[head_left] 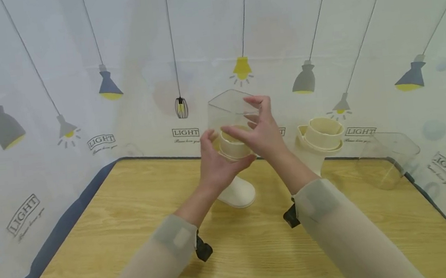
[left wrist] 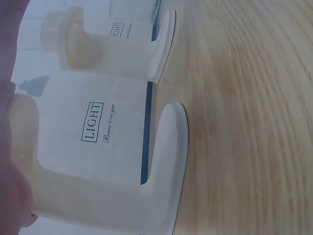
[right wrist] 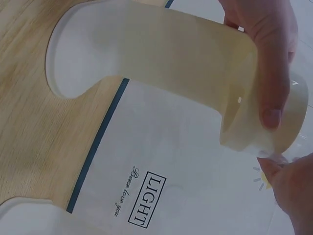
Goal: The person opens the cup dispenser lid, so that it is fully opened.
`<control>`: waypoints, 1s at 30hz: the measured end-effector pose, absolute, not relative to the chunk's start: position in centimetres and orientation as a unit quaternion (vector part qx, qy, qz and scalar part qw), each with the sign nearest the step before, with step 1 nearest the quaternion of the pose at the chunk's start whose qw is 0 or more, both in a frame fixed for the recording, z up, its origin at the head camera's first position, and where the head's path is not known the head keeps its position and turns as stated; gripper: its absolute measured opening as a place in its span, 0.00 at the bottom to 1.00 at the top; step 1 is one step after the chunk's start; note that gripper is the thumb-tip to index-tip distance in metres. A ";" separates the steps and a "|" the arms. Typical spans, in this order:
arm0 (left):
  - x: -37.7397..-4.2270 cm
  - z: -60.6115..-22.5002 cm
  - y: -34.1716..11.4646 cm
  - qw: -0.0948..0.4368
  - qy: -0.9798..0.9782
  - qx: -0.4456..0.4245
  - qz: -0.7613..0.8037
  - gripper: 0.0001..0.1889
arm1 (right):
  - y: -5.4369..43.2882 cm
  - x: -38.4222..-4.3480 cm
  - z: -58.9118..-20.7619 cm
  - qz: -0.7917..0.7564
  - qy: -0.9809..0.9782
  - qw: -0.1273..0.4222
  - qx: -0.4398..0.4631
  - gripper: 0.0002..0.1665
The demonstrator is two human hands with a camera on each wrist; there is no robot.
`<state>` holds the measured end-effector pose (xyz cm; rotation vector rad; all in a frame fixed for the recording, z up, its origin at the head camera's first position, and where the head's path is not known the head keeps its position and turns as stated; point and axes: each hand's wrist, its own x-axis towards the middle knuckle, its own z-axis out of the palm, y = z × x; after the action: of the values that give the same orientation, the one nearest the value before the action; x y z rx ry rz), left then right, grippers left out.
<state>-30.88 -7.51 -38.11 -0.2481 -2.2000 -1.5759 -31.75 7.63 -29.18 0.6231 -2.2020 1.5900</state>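
Observation:
A cream plastic dispenser stand (head_left: 239, 193), with a round collar at its top and a rounded foot, stands upright at the far middle of the table. My left hand (head_left: 218, 166) grips it just under the collar; in the right wrist view that thumb lies along the collar (right wrist: 239, 112). Above the collar is a clear plastic container (head_left: 224, 107) with an angular rim. My right hand (head_left: 263, 133) holds this container, its thumb in front and its fingers at the right side. Whether container and collar are fully joined cannot be told.
A second cream stand (head_left: 321, 136) stands to the right, close to the right forearm. Farther right is another clear container (head_left: 388, 159) on the wooden table (head_left: 144, 245). A white curtain printed with lamps (head_left: 144, 115) hangs right behind the table's back edge.

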 end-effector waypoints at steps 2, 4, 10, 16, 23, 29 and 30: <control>-30.9 -38.0 -7.3 0.218 -0.795 -0.085 -0.559 0.69 | 7.3 -31.6 -29.2 0.561 -0.778 0.188 0.210 0.53; -30.9 -38.0 -7.1 0.225 -0.799 -0.083 -0.551 0.68 | 7.1 -31.5 -29.2 0.564 -0.775 0.200 0.203 0.52; -30.9 -38.1 -7.0 0.232 -0.800 -0.088 -0.546 0.69 | 6.6 -31.4 -29.2 0.571 -0.770 0.218 0.183 0.49; -30.7 -37.9 -7.6 0.236 -0.801 -0.105 -0.541 0.68 | 6.2 -31.5 -28.9 0.585 -0.760 0.226 0.172 0.47; -30.8 -38.0 -7.9 0.228 -0.800 -0.105 -0.545 0.67 | 6.1 -31.0 -28.5 0.544 -0.783 0.241 0.182 0.47; -31.2 -38.0 -8.0 0.225 -0.809 -0.105 -0.533 0.67 | 6.3 -31.3 -28.2 0.554 -0.784 0.233 0.155 0.47; -31.2 -38.1 -8.0 0.225 -0.811 -0.104 -0.530 0.67 | 6.3 -31.3 -28.2 0.555 -0.786 0.228 0.152 0.47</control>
<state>-31.19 -8.02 -38.07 -0.2867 -2.2378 -1.4611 -31.26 6.29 -28.16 0.4182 -2.1633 1.5273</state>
